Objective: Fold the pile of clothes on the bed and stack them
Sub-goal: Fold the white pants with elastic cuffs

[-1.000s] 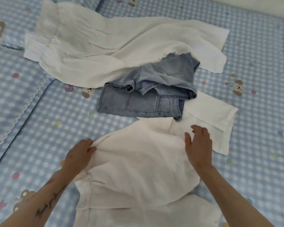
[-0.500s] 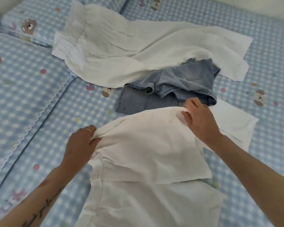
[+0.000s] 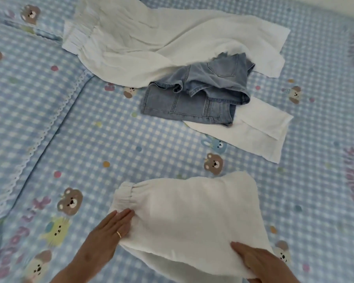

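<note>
Head view: white garment (image 3: 192, 211), now folded smaller, under both flattened hands.

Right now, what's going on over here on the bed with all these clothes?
A person is folding laundry. Both hands lie flat on a folded white garment near the front of the bed: the left hand at its elastic-cuffed edge, the right hand on its near corner. Farther back, unfolded denim shorts lie rumpled, partly on a white piece and partly under large white trousers. No stack shows yet.
</note>
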